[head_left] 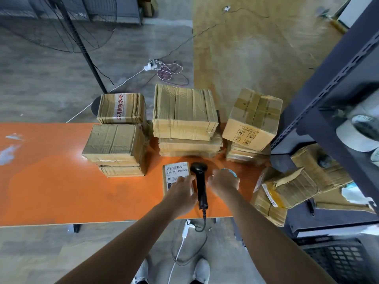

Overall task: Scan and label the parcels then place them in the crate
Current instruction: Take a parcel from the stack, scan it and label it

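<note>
Orange table (41, 181) on grey floor (30, 89), dark shelving (338, 78) right (fan (61, 23) behind)

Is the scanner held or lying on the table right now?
Lying on the table. The scanner rests flat between both hands; the left hand presses the labelled parcel, the right hand hovers beside the scanner.
</note>
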Demonstrator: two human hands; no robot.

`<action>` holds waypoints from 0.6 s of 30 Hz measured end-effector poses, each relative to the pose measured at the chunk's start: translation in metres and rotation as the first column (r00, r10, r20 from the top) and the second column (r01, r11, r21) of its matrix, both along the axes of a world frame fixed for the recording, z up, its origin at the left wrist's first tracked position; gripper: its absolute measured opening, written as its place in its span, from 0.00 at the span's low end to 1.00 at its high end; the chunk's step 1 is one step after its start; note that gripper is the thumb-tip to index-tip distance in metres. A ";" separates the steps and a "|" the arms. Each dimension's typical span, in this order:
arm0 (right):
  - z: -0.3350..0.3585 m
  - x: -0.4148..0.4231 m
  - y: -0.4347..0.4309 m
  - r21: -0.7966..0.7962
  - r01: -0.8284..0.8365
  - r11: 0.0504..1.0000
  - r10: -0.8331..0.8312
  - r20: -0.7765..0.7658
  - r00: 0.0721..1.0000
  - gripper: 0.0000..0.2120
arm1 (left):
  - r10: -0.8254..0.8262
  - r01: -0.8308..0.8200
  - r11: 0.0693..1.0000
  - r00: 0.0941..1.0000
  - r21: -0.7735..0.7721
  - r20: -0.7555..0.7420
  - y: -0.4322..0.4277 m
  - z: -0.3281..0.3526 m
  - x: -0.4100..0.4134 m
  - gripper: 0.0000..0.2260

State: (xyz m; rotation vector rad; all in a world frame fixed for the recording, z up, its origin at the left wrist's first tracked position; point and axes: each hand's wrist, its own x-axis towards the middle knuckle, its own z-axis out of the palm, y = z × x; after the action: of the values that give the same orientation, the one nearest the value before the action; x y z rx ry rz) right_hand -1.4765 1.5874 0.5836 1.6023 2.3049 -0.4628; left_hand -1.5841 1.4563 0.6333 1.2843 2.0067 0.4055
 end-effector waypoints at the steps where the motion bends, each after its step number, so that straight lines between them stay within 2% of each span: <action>1: -0.001 0.001 0.000 -0.001 0.024 1.000 -0.024 -0.040 0.999 0.16 | 0.004 -0.004 1.000 1.000 -0.004 0.003 -0.001 0.000 -0.002 0.25; 7: 0.007 0.016 -0.002 -0.035 0.113 0.993 -0.117 -0.154 0.981 0.26 | -0.010 0.010 1.000 1.000 0.006 0.007 0.001 0.001 -0.005 0.25; 10: 0.019 0.023 -0.003 -0.083 0.154 0.985 -0.172 -0.286 0.943 0.29 | -0.044 0.043 0.999 0.999 0.031 0.010 0.006 0.003 -0.003 0.24; 12: 0.029 0.030 -0.005 -0.128 0.178 0.976 -0.216 -0.439 0.872 0.25 | -0.035 0.033 0.998 0.998 0.050 0.048 0.011 0.005 -0.004 0.23; 15: 0.046 0.038 -0.011 -0.163 0.146 0.976 -0.217 -0.628 0.748 0.10 | 0.066 -0.077 0.995 0.987 0.066 0.150 0.021 0.011 -0.005 0.22; 17: 0.060 0.041 -0.016 -0.253 0.136 0.958 -0.282 -0.741 0.609 0.06 | 0.190 -0.208 0.977 0.945 0.042 0.268 0.027 0.017 -0.007 0.23; 18: 0.067 0.042 -0.018 -0.293 0.122 0.948 -0.311 -0.781 0.541 0.07 | 0.250 -0.271 0.962 0.905 0.014 0.344 0.029 0.020 -0.007 0.24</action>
State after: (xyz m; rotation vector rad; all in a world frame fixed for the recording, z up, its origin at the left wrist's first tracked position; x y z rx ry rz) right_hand -1.4350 1.5692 0.6501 1.7992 2.4738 -1.8096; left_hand -1.5912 1.4851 0.6531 0.9051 1.8801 0.7685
